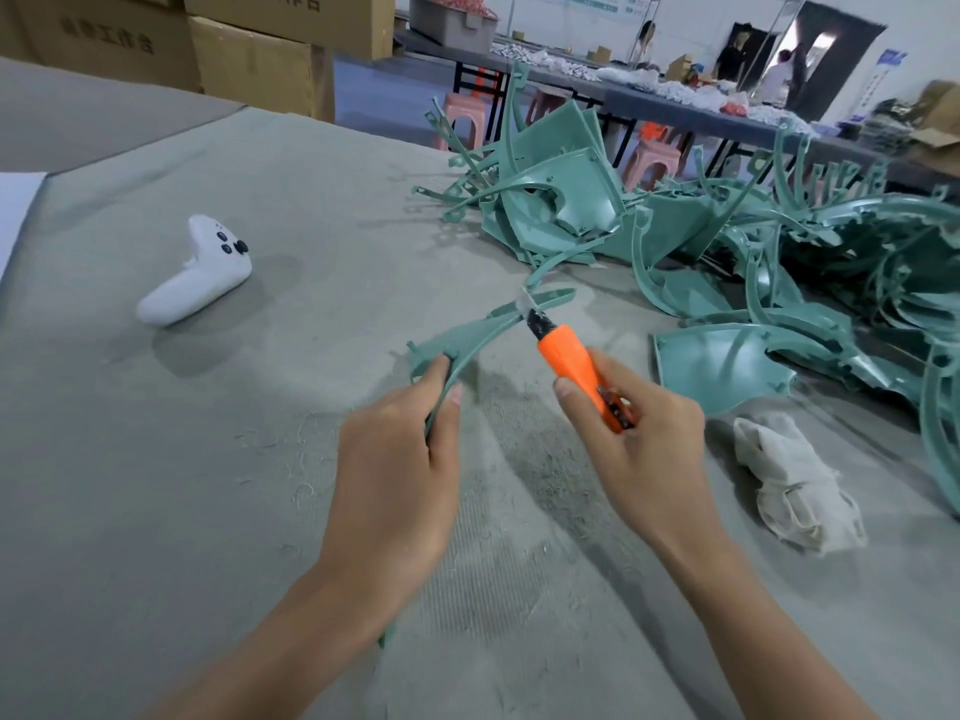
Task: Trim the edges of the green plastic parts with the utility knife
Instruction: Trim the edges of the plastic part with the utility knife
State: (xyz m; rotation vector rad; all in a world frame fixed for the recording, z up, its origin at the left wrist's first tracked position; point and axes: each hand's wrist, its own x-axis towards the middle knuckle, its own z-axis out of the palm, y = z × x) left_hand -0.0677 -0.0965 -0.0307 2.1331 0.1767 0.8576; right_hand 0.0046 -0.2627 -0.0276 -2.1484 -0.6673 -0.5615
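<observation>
Farthest left, a white sheet (15,215) lies at the edge of the grey cloth-covered table (156,459), with cardboard boxes (249,59) stacked beyond its far edge. Further right a white controller (200,270) rests on the cloth, well apart from both hands. Near the centre, the left hand (395,475) grips a green plastic part (467,337), a thin curved strip held above the table. The fingers are curled round the strip's near end and the thumb presses along its edge. The strip runs far and rightward to where the blade of the utility knife (569,363) meets it. The right hand (639,433) holds the knife's orange handle, fingers wrapped round it and pressed together, thumb laid along its side, blade pointing far and left. Right of that hand a crumpled white rag (800,485) lies on the cloth, just near of a curved green panel (722,366). Far right, the pile of green parts (753,241) sprawls across the table.
</observation>
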